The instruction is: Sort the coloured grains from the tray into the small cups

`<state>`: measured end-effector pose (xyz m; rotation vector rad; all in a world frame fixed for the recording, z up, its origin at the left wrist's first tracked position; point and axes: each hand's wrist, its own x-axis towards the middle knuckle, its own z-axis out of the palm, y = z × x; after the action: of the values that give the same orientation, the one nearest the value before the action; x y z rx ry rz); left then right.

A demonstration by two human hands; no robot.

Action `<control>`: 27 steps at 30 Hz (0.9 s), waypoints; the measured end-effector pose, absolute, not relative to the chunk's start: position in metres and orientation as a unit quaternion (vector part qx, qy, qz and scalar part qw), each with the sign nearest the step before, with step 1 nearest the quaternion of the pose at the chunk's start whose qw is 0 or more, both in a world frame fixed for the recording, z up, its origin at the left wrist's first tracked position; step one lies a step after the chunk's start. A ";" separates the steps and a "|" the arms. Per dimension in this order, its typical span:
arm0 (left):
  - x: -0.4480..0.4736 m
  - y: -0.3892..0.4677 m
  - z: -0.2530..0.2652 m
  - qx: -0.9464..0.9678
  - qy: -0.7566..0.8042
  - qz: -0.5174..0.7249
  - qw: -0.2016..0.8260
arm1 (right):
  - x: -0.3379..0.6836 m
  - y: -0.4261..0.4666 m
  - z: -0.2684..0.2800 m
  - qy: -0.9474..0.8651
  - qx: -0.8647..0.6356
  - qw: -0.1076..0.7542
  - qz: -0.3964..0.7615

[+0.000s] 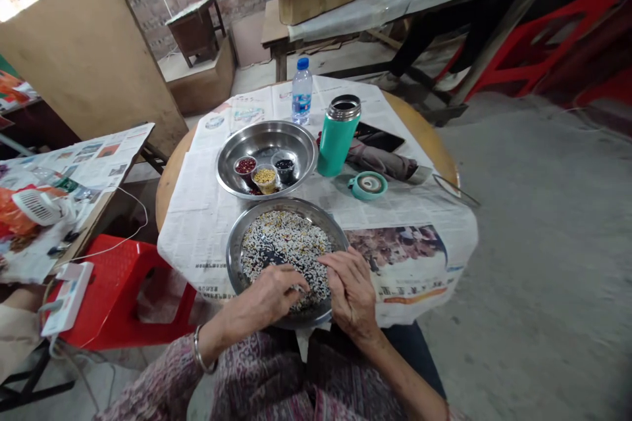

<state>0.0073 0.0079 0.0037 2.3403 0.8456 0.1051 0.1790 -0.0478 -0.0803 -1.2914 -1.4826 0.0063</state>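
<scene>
A steel bowl (232,256) near the table's front edge holds a spread of mixed white and black seeds or beans (286,237) with some yellow ones among them. My left hand (276,289) is over the front of this bowl, its fingers curled in and the thumb close to them. At the bowl's right rim, my right hand (351,289) has bent fingers drawn together above the seeds. Anything between the fingertips of either hand is too small to make out. Behind stands a second steel bowl (227,174) with small cups of red beans (245,166), yellow beans (265,177) and black beans (284,168).
Newspaper (192,237) covers the round table. A green flask (338,141), its lid (368,185), a water bottle (301,92), a phone (380,137) and a folded umbrella (380,161) stand or lie beyond the bowls. A red stool (118,296) is at the left.
</scene>
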 end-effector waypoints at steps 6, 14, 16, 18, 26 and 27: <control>0.017 0.007 -0.008 0.959 0.137 -0.002 0.247 | 0.180 -0.048 -0.081 -0.635 -0.544 0.549 0.004; 0.032 0.062 -0.003 0.969 0.234 -0.009 0.079 | 0.178 -0.048 -0.083 -0.612 -0.558 0.560 0.013; 0.023 0.068 0.002 0.944 0.322 -0.030 0.061 | 0.178 -0.048 -0.083 -0.613 -0.558 0.560 0.015; 0.009 0.067 0.008 0.915 0.398 -0.038 0.049 | 0.178 -0.049 -0.083 -0.615 -0.559 0.556 0.016; -0.011 0.016 0.013 0.922 0.349 -0.049 0.163 | 0.179 -0.049 -0.081 -0.625 -0.553 0.551 0.017; -0.005 0.013 0.010 0.923 0.340 -0.052 0.170 | 0.179 -0.049 -0.082 -0.626 -0.552 0.550 0.016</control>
<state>-0.0052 0.0126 0.0096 2.6230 0.9659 -0.1474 0.1792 -0.0491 -0.0817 -1.3074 -1.4812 0.0368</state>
